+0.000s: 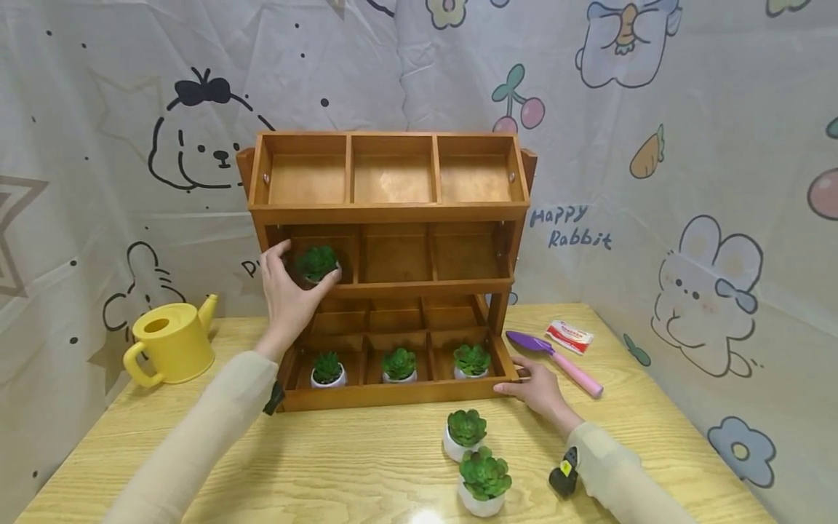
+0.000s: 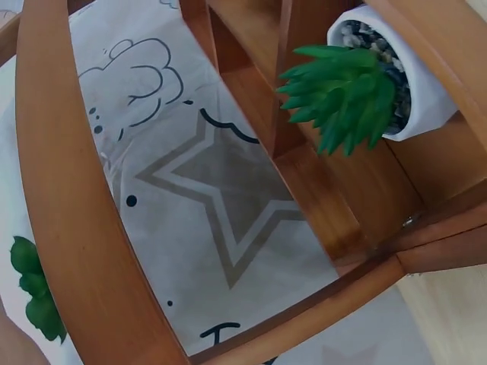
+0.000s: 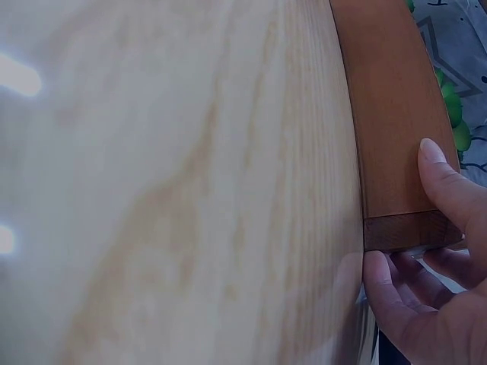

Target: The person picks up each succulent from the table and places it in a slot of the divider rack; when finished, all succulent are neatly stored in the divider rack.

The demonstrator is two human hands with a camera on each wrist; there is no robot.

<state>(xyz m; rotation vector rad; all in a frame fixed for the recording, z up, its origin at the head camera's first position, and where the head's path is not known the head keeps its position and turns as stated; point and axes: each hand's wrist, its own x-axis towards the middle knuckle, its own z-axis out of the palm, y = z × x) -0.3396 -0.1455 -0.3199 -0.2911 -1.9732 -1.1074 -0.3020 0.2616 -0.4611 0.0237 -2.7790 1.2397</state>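
Observation:
My left hand (image 1: 288, 302) holds a small potted succulent (image 1: 318, 262) inside the left compartment of the middle tier of a brown wooden shelf (image 1: 386, 215). Thumb and fingers span the white pot, which is mostly hidden. In the left wrist view, this succulent (image 2: 34, 289) shows only partly at the left edge. My right hand (image 1: 540, 389) grips the shelf's bottom right front corner, its thumb (image 3: 437, 163) on the front board and the other fingers around the end. Three potted succulents stand along the bottom tier, the left one (image 1: 328, 369) spikier than the right one (image 1: 471, 361).
Two more potted succulents (image 1: 465, 431) (image 1: 483, 480) stand on the wooden table (image 1: 353, 466) before the shelf. A yellow watering can (image 1: 172, 343) is at left. To the right lie a purple-and-pink trowel (image 1: 556, 360) and a red-and-white packet (image 1: 569, 336). A patterned cloth (image 1: 445, 94) hangs behind.

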